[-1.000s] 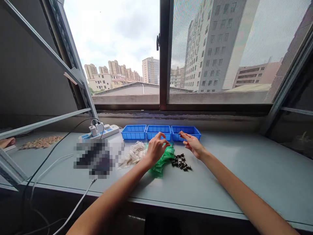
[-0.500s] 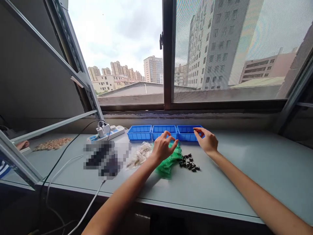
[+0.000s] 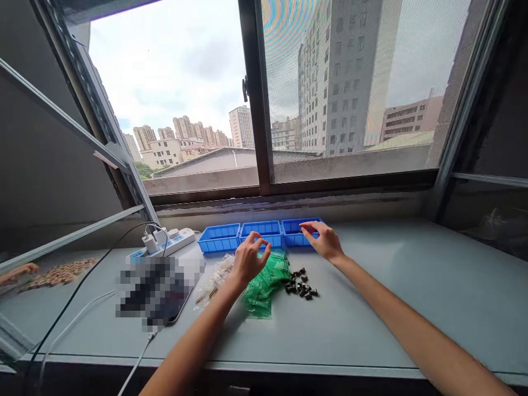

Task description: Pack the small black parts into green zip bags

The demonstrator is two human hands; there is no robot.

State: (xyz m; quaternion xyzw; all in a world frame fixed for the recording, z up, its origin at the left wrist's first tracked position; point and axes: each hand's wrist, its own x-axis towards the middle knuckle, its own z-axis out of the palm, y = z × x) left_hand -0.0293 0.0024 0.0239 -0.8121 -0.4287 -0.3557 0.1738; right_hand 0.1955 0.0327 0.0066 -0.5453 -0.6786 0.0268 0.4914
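My left hand [image 3: 248, 258] hovers over a heap of green plastic packets [image 3: 264, 283], fingers loosely curled and apart, holding nothing. My right hand [image 3: 323, 240] reaches over the front rim of the right blue bin [image 3: 291, 226], fingers spread; I see nothing in them. Two more blue bins, the middle one [image 3: 262, 227] and the left one [image 3: 218, 238], stand in the same row under the window. A small pile of black parts [image 3: 300, 286] lies on the grey table [image 3: 391, 308] between my two arms.
Clear bags of small parts [image 3: 212, 279] lie left of the green packets. A blurred-out device [image 3: 157, 289] with a white cable [image 3: 136, 360], a white power strip [image 3: 167, 243], brown pieces [image 3: 58, 273] and another person's hand [image 3: 16, 272] are at the left.
The view has turned, so everything sits lower and further left. My right hand went from a pinch in front of the right bin to spread fingers over it. The left hand stayed above the green packets.
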